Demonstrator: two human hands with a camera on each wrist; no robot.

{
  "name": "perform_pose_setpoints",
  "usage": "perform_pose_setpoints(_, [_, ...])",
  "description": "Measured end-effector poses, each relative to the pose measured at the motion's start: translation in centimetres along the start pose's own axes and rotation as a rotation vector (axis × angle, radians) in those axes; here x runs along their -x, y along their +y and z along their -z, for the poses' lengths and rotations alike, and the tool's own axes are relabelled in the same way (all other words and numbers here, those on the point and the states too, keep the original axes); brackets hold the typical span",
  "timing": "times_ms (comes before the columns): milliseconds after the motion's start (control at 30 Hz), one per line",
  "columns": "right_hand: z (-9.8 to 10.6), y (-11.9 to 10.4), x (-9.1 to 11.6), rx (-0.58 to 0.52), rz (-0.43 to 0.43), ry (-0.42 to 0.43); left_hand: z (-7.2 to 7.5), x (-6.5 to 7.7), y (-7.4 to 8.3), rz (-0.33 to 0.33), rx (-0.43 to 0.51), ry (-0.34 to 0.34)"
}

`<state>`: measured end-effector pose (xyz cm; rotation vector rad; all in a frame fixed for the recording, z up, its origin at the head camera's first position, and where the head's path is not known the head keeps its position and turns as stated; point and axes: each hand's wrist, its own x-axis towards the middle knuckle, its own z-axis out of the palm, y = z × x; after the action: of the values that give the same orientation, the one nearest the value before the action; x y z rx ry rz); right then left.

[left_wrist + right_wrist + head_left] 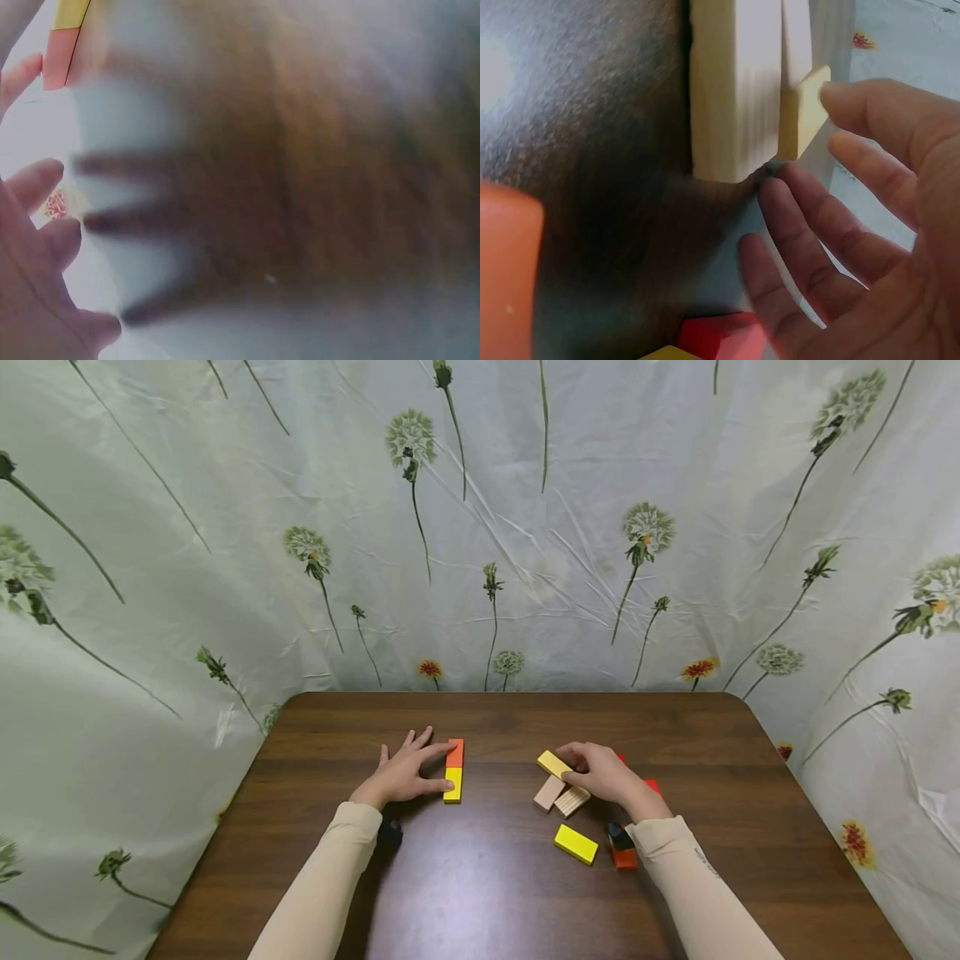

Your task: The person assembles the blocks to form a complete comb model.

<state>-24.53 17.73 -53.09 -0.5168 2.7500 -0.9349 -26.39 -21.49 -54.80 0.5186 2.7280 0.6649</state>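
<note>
My left hand (405,774) has its fingers spread beside an orange block (455,752) and a yellow block (453,785), set end to end. Its index fingertip touches the orange block and its thumb the yellow one. On the right, my right hand (603,771) pinches a pale yellow wooden block (552,763) between thumb and index finger; the other fingers are loosely bent in the right wrist view. Close to that block lie a pinkish wooden block (549,793) and a striped wooden block (572,801).
Another yellow block (576,844) lies nearer on the brown table (465,877). An orange-red block (624,858) is partly hidden by the right wrist camera (618,836). Red blocks (652,786) show behind the right hand. A flowered curtain (480,527) hangs behind the table.
</note>
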Motion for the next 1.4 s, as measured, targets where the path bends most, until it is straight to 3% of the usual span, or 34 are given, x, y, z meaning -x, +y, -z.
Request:
perform_pose_setpoints(300, [-0.2,0.0,-0.2,-0.022,-0.014,-0.023,0.2,-0.7,0.5,0.015,-0.05,-0.01])
perform_pose_setpoints(700, [0.1,0.3,-0.5,-0.016,0.001,-0.049,-0.6,-1.0,0.0,0.0,0.027,0.004])
perform_pose_setpoints(1033, [0.1,-0.1,-0.8,-0.03,-0.08,-0.072,-0.5,-0.9,0.1,0.02,0.005,-0.002])
perform_pose_setpoints(1400, [0.2,-0.4,-1.0,-0.032,-0.085,-0.102,-0.8,-1.1,-0.4,0.029,0.023,-0.011])
